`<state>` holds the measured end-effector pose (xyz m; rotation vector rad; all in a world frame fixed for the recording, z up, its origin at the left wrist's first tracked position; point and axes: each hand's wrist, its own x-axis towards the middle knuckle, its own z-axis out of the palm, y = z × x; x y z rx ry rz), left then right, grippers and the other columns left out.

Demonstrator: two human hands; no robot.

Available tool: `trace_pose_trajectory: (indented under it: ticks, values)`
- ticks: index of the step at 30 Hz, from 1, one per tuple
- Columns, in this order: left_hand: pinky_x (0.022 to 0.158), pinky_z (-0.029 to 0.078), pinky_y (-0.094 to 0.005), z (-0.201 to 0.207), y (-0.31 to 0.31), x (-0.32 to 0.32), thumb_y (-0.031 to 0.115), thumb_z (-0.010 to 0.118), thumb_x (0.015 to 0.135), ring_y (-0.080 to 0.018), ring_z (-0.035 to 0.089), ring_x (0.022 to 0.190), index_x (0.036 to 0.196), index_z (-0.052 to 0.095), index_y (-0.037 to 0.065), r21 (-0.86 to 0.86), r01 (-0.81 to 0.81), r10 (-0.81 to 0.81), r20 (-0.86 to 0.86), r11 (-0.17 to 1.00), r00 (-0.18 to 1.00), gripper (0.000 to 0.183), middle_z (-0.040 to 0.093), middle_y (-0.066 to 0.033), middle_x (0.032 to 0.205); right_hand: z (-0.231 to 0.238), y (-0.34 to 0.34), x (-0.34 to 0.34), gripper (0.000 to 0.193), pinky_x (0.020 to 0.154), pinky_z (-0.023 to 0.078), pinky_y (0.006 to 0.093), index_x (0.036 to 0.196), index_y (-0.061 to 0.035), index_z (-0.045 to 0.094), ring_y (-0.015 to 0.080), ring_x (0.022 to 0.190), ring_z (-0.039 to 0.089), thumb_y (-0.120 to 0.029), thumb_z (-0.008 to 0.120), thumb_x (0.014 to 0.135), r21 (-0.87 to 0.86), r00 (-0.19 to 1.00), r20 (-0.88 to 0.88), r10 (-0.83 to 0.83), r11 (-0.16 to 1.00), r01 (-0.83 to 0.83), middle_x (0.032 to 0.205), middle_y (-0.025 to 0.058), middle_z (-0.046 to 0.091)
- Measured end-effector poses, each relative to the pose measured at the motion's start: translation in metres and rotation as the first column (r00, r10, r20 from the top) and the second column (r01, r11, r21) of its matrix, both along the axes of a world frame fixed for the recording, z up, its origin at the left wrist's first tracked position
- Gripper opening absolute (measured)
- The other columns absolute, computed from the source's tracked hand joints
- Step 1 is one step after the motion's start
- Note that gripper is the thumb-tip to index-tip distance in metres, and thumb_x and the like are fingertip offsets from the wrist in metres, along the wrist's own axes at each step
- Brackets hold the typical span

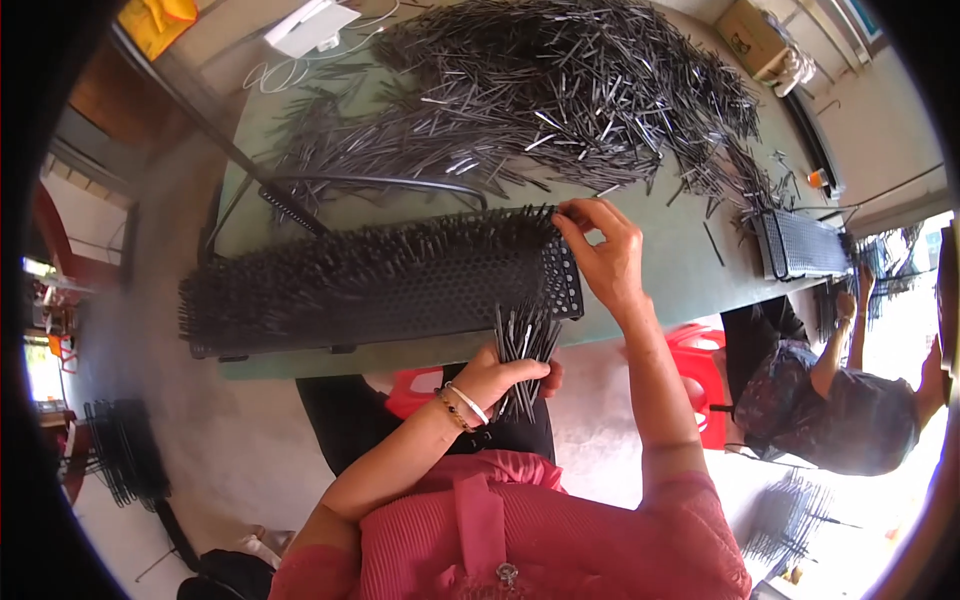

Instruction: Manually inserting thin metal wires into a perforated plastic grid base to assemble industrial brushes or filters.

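A thick bundle of thin dark sticks (522, 340) stands upright in my left hand (492, 380), whose fingers and thumb wrap round it just in front of the rack. The long black perforated rack (430, 285) lies along the near table edge, and rows of short dark sticks (370, 245) poke out of its holes. At its right end some holes hold no stick. My right hand (610, 255) is at the rack's upper right corner, thumb and forefinger pinched together; what is between the fingertips is too small to make out.
A large heap of loose dark sticks (590, 90) covers the far part of the green table (680, 255). A bent metal bar (380, 183) stands behind the rack. To the right, another person (830, 405) works at a second perforated rack (805, 245). Red stools (695, 370) stand below.
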<state>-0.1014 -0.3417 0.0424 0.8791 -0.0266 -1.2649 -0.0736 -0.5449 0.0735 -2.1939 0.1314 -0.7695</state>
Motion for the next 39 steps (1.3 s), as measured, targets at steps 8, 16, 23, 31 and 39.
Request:
trace_pose_trajectory:
  ticks: [8, 16, 23, 31, 39]
  values:
    - [0.07, 0.054, -0.034, 0.004, -0.008, -0.002, 0.005, 0.058, 0.082, -0.022, 0.065, 0.077, 0.099, 0.058, -0.003, 0.014, 0.009, -0.009, 0.001, 1.0, 1.0, 0.018, 0.065, -0.0148, 0.087, -0.005, -0.003, -0.004, 0.015, 0.064, 0.049, 0.0259, 0.091, 0.0008, 0.066, 0.0141, 0.068, 0.061, -0.001, 0.068, 0.076, 0.024, 0.997, 0.024, -0.076, 0.997, 0.076, 0.082, 0.0083, 0.065]
    - [0.071, 0.054, -0.035, 0.005, -0.006, -0.004, 0.008, 0.058, 0.083, -0.0232, 0.065, 0.08, 0.101, 0.058, -0.002, 0.08, -0.035, 0.039, -0.044, 0.996, 0.998, 0.021, 0.065, -0.0157, 0.09, -0.021, -0.003, -0.006, 0.014, 0.065, 0.05, 0.0286, 0.088, -0.0018, 0.066, 0.0203, 0.072, 0.062, 0.0, 0.069, 0.074, -0.176, 0.983, 0.174, -0.053, 0.981, 0.084, 0.084, 0.0084, 0.064]
    - [0.066, 0.055, -0.0345, -0.002, -0.004, -0.004, 0.01, 0.058, 0.084, -0.0222, 0.065, 0.081, 0.104, 0.058, -0.002, 0.12, -0.006, 0.02, -0.116, 0.993, 0.993, 0.023, 0.065, -0.0138, 0.093, -0.023, -0.004, -0.008, 0.015, 0.068, 0.05, 0.0309, 0.088, -0.002, 0.066, 0.0243, 0.077, 0.062, 0.0, 0.07, 0.073, -0.207, 0.985, 0.164, -0.052, 0.975, 0.086, 0.085, 0.0097, 0.064]
    - [0.065, 0.053, -0.0328, 0.013, 0.0, -0.001, 0.01, 0.057, 0.084, -0.0201, 0.064, 0.074, 0.104, 0.057, -0.001, 0.067, -0.057, 0.065, -0.11, 0.996, 0.992, 0.023, 0.064, -0.0128, 0.09, 0.015, 0.013, -0.05, 0.012, 0.067, 0.047, 0.0277, 0.091, 0.001, 0.066, 0.0137, 0.072, 0.058, -0.007, 0.066, 0.082, 0.177, 0.994, -0.101, -0.029, 0.983, 0.047, 0.086, 0.0085, 0.064]
    - [0.059, 0.052, -0.0304, 0.014, 0.002, -0.005, 0.006, 0.058, 0.083, -0.0177, 0.063, 0.069, 0.099, 0.058, -0.004, -0.016, -0.049, 0.05, 0.04, 0.999, 0.998, 0.02, 0.065, -0.0132, 0.085, 0.001, 0.035, -0.071, 0.027, 0.054, 0.04, 0.0253, 0.088, 0.0044, 0.065, 0.0062, 0.066, 0.05, -0.022, 0.064, 0.087, 0.565, 0.858, -0.371, 0.356, 0.82, -0.095, 0.071, 0.0044, 0.059]
